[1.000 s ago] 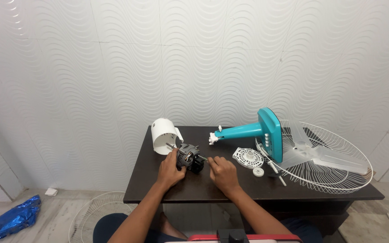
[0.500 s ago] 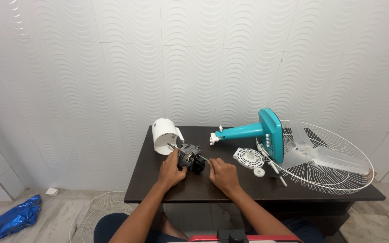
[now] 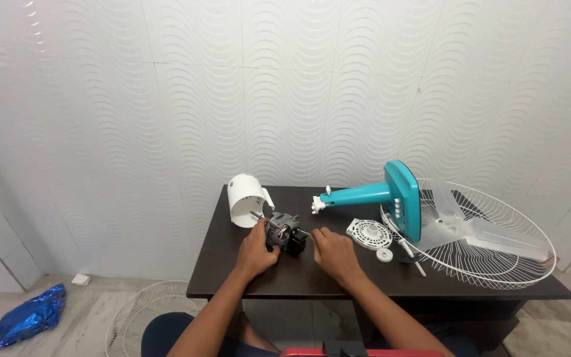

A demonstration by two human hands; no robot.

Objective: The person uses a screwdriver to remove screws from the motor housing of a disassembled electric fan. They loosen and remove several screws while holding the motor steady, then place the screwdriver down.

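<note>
- Left hand (image 3: pixel 256 254) closed round the dark fan motor (image 3: pixel 284 234), bracing it on the table (image 3: pixel 232 277) near the front edge.
- Right hand (image 3: pixel 334 254): fingertips curled loosely at the motor's right side; grip unclear.
- Behind, toward the back edge: white motor cover (image 3: pixel 246 198), teal fan stand (image 3: pixel 381 196); wire guard (image 3: pixel 490 238) overhangs the right edge.

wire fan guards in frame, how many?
2. One wire guard lies on the right end of the table, with the blade in it. The other guard is on the floor, below the table's left end, partly hidden.
</note>
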